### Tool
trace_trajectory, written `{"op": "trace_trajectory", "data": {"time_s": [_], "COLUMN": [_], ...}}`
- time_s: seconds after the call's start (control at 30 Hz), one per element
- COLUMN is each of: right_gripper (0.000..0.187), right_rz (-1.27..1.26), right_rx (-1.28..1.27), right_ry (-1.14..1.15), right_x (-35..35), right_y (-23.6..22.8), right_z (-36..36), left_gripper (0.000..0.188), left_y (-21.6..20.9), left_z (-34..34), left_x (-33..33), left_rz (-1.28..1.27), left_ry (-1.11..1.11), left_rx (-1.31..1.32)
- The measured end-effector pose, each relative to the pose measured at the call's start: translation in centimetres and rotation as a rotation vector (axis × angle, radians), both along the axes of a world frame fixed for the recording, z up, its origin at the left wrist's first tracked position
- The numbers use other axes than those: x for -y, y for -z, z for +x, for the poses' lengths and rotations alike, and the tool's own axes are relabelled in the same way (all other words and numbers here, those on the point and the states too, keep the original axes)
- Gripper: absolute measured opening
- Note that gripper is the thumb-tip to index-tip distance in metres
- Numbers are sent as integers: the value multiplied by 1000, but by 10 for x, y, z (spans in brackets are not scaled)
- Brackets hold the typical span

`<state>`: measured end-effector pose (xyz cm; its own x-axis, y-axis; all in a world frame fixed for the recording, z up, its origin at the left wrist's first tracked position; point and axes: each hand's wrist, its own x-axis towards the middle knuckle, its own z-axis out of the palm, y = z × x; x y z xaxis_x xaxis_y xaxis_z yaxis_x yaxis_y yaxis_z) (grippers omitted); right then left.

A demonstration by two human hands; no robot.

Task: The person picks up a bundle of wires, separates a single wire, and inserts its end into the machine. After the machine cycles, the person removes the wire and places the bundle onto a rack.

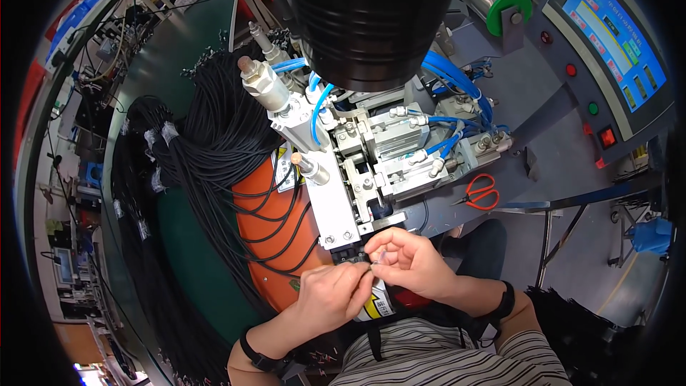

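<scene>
Close together at the front of a metal machine with pneumatic cylinders [400, 139], my two hands meet fingertip to fingertip. My left hand [330, 294] is closed in a pinch, its fingers pointing right. Thumb and forefinger of my right hand [414, 266] are also pinched, with the forefinger curled above. Something thin and small shows at the right fingertips, too fine to name; what the left fingers hold is hidden. Just beyond the hands stands the machine's pale metal block [332, 211]. Black cables [268, 211] run over an orange surface [268, 243] beside my left hand.
Bundles of black cable [214, 121] lie on the green table [179, 243] at left. Red-handled scissors [482, 191] rest right of the machine. A control screen [614, 36] with buttons stands far right, and a wire spool [493, 0] behind. A black cylinder [371, 21] hangs overhead.
</scene>
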<state>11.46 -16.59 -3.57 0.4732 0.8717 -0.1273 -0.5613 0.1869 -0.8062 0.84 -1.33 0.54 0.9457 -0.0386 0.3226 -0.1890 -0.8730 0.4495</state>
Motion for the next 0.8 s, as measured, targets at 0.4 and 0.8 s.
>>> {"op": "trace_trajectory", "data": {"time_s": [0.4, 0.8], "right_gripper": [29, 20], "right_rz": [-25, 73], "right_rx": [1333, -17], "right_ry": [448, -65], "right_x": [-6, 1], "right_y": [3, 8], "right_z": [-21, 8], "left_gripper": [12, 14], "left_y": [8, 10], "left_z": [-2, 1], "left_x": [-3, -3], "left_rz": [-217, -180], "left_ry": [-73, -59], "left_rx": [88, 112]}}
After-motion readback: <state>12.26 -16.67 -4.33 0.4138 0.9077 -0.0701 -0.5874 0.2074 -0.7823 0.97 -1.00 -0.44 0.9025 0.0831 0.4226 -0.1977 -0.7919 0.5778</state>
